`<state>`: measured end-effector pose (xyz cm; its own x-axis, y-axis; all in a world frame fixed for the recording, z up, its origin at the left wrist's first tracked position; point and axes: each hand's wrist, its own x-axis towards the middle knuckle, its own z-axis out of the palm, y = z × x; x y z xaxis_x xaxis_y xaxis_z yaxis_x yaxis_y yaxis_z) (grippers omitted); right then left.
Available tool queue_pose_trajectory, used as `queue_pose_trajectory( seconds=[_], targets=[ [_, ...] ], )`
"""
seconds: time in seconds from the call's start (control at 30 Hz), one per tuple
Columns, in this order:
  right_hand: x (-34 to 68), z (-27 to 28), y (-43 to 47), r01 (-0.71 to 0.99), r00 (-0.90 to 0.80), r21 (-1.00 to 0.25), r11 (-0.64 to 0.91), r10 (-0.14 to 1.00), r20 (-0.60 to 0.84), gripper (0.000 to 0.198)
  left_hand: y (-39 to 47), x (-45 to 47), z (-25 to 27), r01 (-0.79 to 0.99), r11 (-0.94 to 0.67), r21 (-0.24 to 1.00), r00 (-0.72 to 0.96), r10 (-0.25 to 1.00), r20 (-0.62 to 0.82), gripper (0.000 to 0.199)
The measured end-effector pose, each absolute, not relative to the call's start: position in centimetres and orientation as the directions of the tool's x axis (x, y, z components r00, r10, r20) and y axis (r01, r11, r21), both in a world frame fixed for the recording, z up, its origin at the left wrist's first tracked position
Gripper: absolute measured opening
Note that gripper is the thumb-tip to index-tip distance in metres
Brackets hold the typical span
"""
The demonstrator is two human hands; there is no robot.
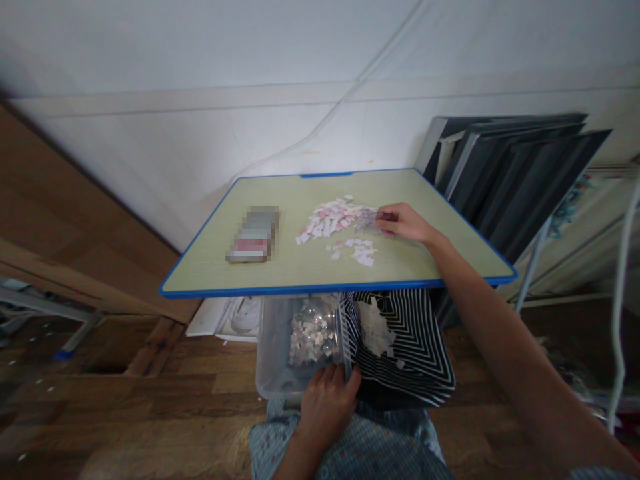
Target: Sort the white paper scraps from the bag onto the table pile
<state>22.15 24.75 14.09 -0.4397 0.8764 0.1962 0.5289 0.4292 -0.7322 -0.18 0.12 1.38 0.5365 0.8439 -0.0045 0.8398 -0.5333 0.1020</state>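
My left hand (pixel 330 400) has its fingers curled over the near rim of a clear plastic bin (pixel 275 363). Small pale scraps with shiny bits among them (pixel 315 330) lie inside that bin. On the table, my right hand (pixel 405 223) is closed at the right end of a heap of small white and pinkish paper scraps (pixel 327 219). Thin, see-through greyish pieces (pixel 367 220) show at its fingertips; whether they are gripped is hard to make out. Nearer the front edge lies a smaller group of white scraps (pixel 363 252).
The small table (pixel 280 277) has a pale green top and blue edging. A blurred-out flat block (pixel 253 233) lies on its left. Below, a black-and-white striped bag (pixel 415 340) holds more paper scraps (pixel 376 328). Dark panels (pixel 505 167) lean against the wall at right.
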Motion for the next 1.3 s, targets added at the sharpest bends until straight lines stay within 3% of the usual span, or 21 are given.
queue_pose_trajectory(
  seconds=[0.1, 0.27, 0.47, 0.6, 0.87, 1.1, 1.3],
  targets=[
    [22.1, 14.1, 24.7, 0.511, -0.439, -0.738, 0.441, 0.872, 0.217, 0.022, 0.1, -0.2, 1.4, 0.836, -0.539, 0.101, 0.542, 0.84, -0.003, 0.039],
    [22.0, 14.5, 24.3, 0.486, -0.51, -0.769, 0.415, 0.849, 0.136, 0.026, 0.2, -0.3, 1.3, 0.836, -0.541, 0.094, 0.544, 0.839, -0.015, 0.038],
    [21.9, 14.7, 24.1, 0.432, -0.525, -0.783, 0.448, 0.83, 0.185, 0.027, 0.3, -0.2, 1.6, 0.836, -0.541, 0.093, 0.546, 0.837, -0.038, 0.038],
    [21.8, 14.9, 24.0, 0.455, -0.573, -0.782, 0.427, 0.812, 0.11, 0.027, 0.3, -0.1, 1.6, 0.837, -0.539, 0.093, 0.544, 0.838, -0.036, 0.039],
    [21.8, 14.9, 24.0, 0.467, -0.579, -0.775, 0.425, 0.81, 0.095, 0.026, 0.3, -0.1, 1.3, 0.839, -0.537, 0.091, 0.541, 0.841, -0.02, 0.037],
    [22.4, 14.8, 24.7, 0.611, -0.344, -0.678, 0.409, 0.908, 0.238, 0.025, 0.3, -0.2, 1.2, 0.834, -0.542, 0.102, 0.547, 0.837, -0.019, 0.039],
    [21.1, 14.3, 24.5, 0.556, -0.499, -0.68, 0.477, 0.847, 0.187, 0.024, 0.2, -0.2, 1.6, 0.837, -0.536, 0.107, 0.542, 0.839, -0.034, 0.039]
  ],
)
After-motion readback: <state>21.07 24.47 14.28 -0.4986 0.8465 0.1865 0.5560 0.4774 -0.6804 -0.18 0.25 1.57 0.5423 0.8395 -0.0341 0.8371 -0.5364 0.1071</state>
